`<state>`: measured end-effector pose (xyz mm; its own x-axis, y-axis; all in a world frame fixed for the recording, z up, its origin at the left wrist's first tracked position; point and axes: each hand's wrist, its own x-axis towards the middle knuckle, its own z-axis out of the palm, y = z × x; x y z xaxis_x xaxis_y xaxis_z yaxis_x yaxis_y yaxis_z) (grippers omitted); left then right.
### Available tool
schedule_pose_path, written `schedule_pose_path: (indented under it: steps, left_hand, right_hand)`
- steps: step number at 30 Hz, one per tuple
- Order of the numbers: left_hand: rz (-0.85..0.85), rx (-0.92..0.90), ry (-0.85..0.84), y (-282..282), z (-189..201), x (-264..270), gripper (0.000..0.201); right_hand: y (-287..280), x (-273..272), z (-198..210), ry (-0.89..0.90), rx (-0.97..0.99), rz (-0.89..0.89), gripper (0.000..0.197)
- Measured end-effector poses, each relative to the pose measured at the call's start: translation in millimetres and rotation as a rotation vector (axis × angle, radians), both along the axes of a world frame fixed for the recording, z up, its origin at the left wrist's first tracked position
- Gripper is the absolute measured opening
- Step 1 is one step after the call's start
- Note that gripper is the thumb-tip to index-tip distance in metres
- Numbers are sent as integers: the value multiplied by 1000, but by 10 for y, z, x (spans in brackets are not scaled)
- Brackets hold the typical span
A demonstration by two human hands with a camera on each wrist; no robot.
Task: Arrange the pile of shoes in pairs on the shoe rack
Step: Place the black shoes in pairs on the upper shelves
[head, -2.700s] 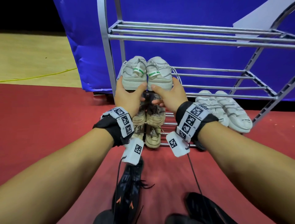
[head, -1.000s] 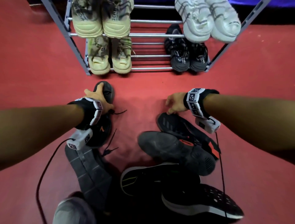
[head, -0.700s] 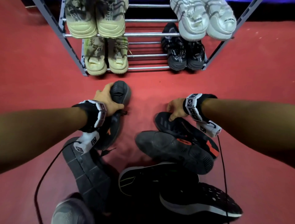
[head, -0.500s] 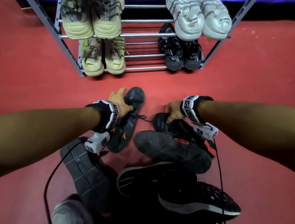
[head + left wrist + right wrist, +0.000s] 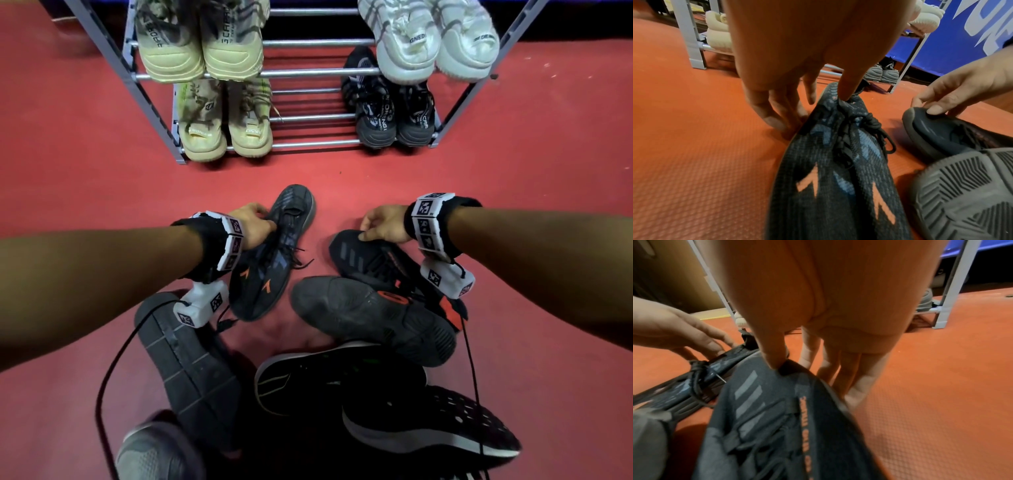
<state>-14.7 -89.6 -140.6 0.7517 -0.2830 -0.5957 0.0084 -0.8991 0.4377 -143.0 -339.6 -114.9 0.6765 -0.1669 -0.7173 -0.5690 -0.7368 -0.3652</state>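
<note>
Grip status, both sides engaged: my left hand (image 5: 251,224) pinches the collar of the black knit shoe with orange arrow marks (image 5: 270,260), thumb pressed into the opening and fingers down its outer side; my right hand (image 5: 383,224) pinches the heel rim of the black shoe with grey stripes (image 5: 373,260), thumb on the collar, fingers behind the heel. Both shoes sit on the red floor (image 5: 68,164) in front of the shoe rack (image 5: 308,72), each directly under its hand. Long axis of the arrow-marked shoe runs from the rack toward me, heel end nearest the rack and toe end toward my body. The striped shoe lies heel toward the rack as well, its length angled away to my right, and an upturned grey sole (image 5: 370,318) overlaps its forepart. Head view alone shows the remaining dark shoes piled near me and the rack holding four pairs: two beige pairs at left, a white pair over a black pair at right. Left wrist view alone shows my thumb tip (image 5: 844,97) inside the collar. Right wrist view alone shows orange lettering (image 5: 804,426) along the striped shoe.
</note>
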Motion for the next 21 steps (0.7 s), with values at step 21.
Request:
schedule_pose_path:
  steps: [21]
  left_hand:
    - [47, -100, 202, 90, 127, -83, 19]
  right_hand:
    - [183, 284, 165, 78, 104, -102, 29]
